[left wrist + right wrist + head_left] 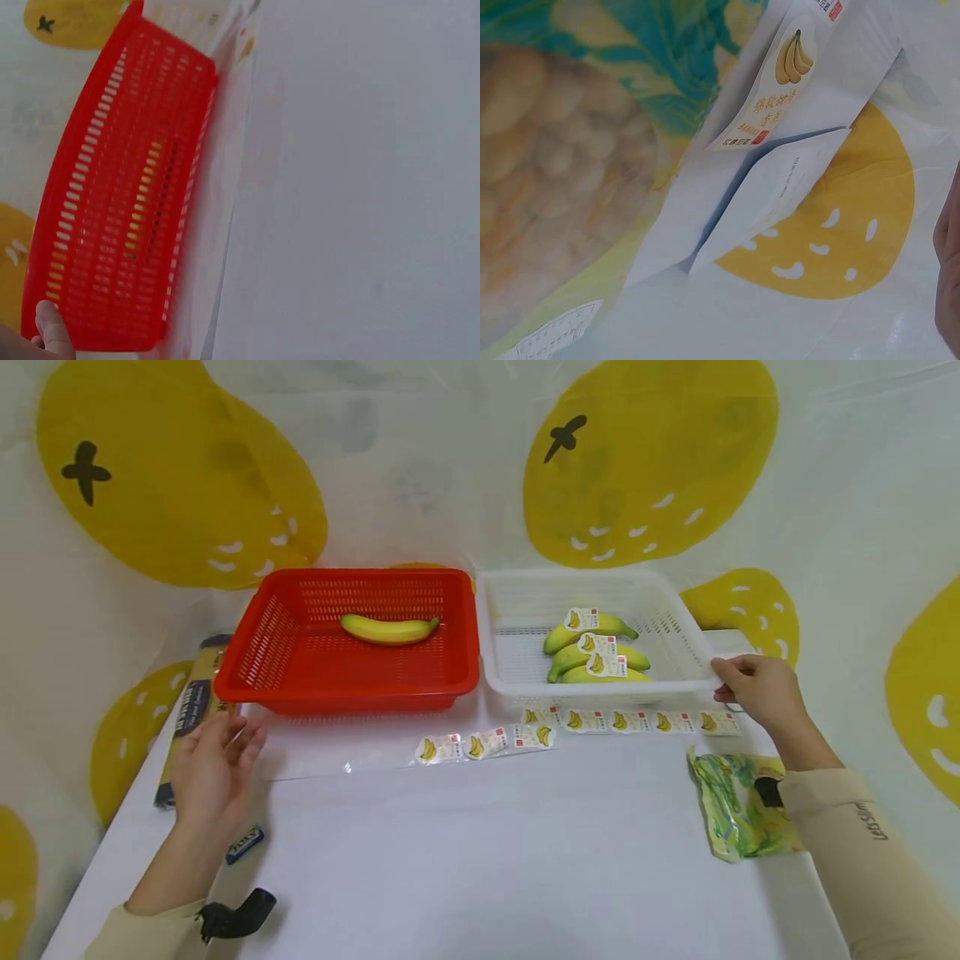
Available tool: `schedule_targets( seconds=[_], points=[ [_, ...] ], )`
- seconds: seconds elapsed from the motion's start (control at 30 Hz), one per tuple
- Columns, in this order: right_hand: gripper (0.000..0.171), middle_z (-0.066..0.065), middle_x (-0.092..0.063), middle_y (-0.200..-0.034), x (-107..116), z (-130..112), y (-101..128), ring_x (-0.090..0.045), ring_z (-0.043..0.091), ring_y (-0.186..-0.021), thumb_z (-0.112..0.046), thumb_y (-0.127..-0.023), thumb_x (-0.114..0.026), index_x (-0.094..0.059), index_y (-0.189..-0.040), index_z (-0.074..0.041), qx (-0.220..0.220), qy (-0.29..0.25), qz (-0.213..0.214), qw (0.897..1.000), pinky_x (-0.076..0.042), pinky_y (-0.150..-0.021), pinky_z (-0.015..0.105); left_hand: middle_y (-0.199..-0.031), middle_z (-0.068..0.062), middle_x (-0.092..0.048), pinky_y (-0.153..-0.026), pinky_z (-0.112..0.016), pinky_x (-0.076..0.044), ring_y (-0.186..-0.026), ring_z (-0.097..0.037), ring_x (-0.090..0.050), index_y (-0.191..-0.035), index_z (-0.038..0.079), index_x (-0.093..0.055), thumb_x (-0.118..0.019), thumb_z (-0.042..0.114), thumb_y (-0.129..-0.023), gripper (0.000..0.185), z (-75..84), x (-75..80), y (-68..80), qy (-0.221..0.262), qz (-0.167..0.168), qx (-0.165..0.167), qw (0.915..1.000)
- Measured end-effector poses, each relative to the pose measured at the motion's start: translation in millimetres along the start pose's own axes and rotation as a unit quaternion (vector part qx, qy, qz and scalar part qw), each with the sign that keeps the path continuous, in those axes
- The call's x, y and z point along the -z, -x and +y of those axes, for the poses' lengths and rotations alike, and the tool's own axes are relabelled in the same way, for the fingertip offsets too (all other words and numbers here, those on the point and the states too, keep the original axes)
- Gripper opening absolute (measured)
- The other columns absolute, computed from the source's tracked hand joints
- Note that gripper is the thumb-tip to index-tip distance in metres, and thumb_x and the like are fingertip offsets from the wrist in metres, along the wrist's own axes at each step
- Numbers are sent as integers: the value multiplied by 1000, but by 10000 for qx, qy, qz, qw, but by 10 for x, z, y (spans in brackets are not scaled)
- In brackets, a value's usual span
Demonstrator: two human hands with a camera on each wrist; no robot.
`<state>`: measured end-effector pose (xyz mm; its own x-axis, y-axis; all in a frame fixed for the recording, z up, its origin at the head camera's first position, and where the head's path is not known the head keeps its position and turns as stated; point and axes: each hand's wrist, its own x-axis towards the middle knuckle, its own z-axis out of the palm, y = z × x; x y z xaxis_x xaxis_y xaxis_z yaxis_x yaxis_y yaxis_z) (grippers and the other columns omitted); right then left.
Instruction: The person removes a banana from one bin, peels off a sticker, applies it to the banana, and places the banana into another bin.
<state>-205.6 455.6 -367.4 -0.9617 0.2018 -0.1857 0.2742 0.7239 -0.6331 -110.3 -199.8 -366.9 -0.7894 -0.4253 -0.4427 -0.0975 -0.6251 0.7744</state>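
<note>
Bananas fill the picture on every label: each sticker in the strip of banana stickers (570, 727) along the table's middle shows a small yellow bunch over red and dark print too fine to read from the head view. In the right wrist view one sticker (780, 82) shows a bunch of bananas, lines of orange characters and a red block beneath, not legible.

The right hand (757, 687) pinches the near right corner of the white basket (517, 602), fingers curled over its rim. Inside lie three labelled bananas (596, 650), yellow-green, side by side, each wearing one of those stickers.

The left hand (213, 768) hovers with fingers relaxed and spread, holding nothing, just beside the near left corner of the red basket (262, 643); whether it touches is unclear. One bare banana (388, 628) lies in that basket, plain yellow with green ends.

A dark and tan long box (191, 710) with white lettering, unreadable, lies left of the red basket. A green-patterned snack bag (731, 810) rests beside the right forearm, whose sleeve (862, 843) bears small dark lettering.
</note>
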Motion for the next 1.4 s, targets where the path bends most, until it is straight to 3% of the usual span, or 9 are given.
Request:
schedule_targets(
  seconds=[0.1,0.27,0.47,0.63,0.77,0.9,1.0,1.17,1.4],
  points=[
    [68,-2,-67,-84,67,30,11,-67,2,-69,-54,-104,-46,-57,-131,8,-76,83,-24,9999,-51,-64,14,-127,3,-55,-83,-22,-60,-115,-11,-64,-133,29,-45,-76,36,-91,53,34,4,-154,139,122,237,9995],
    [69,-1,-67,-85,75,53,-3,-67,3,-69,-53,-104,-46,-56,-132,8,-127,15,-33,9999,-52,-63,13,-130,3,-58,-79,-20,-60,-107,-12,-67,-133,26,-47,-78,30,-89,54,87,-35,-309,163,186,35,9997],
    [67,-1,-66,-84,18,51,-24,-66,3,-68,-53,-104,-47,-56,-132,8,-142,-21,63,9999,-54,-63,15,-132,5,-58,-80,-19,-59,-115,-13,-66,-130,26,-53,-80,29,-86,51,118,-61,-365,-56,474,-27,9989],
    [68,4,-68,-87,6,42,-32,-65,6,-69,-54,-104,-46,-58,-130,7,-24,184,98,9998,-55,-62,17,-131,4,-58,-78,-20,-59,-115,-14,-66,-127,24,-56,-79,23,-88,45,136,-54,-367,88,492,-134,9987],
    [68,23,-70,-98,44,11,-32,-68,19,-77,-53,-105,-46,-60,-128,9,350,703,128,9968,-53,-61,23,-130,3,-58,-77,-21,-60,-113,-15,-65,-126,22,-56,-77,20,-90,42,140,-42,-363,185,442,-242,9986],
    [61,35,-65,-114,103,-92,-52,-65,40,-89,-45,-106,-47,-61,-127,10,954,1400,248,9852,-51,-62,36,-132,2,-57,-78,-21,-60,-112,-16,-65,-125,22,-55,-77,20,-90,41,132,-19,-369,271,390,-300,9984],
    [57,37,-63,-119,106,-261,-77,-63,47,-94,-41,-105,-51,-60,-128,10,1307,1678,389,9763,-53,-67,48,-131,2,-57,-76,-21,-60,-110,-16,-66,-124,21,-55,-76,19,-92,39,123,-4,-375,363,403,-318,9980],
    [57,33,-60,-130,-13,-753,-78,-58,48,-112,-42,-105,-51,-56,-137,4,1675,1602,295,9723,-50,-85,61,-128,1,-60,-71,-20,-59,-101,-16,-68,-122,21,-57,-76,17,-92,36,108,-9,-374,492,557,-347,9966],
    [51,24,-60,-141,-245,-1744,-11,-59,43,-123,-37,-104,-56,-55,-143,-5,2456,1116,-90,9629,-50,-97,60,-126,0,-60,-69,-19,-58,-95,-16,-68,-123,19,-57,-74,15,-93,35,67,-72,-360,530,459,-468,9964]
  ],
)
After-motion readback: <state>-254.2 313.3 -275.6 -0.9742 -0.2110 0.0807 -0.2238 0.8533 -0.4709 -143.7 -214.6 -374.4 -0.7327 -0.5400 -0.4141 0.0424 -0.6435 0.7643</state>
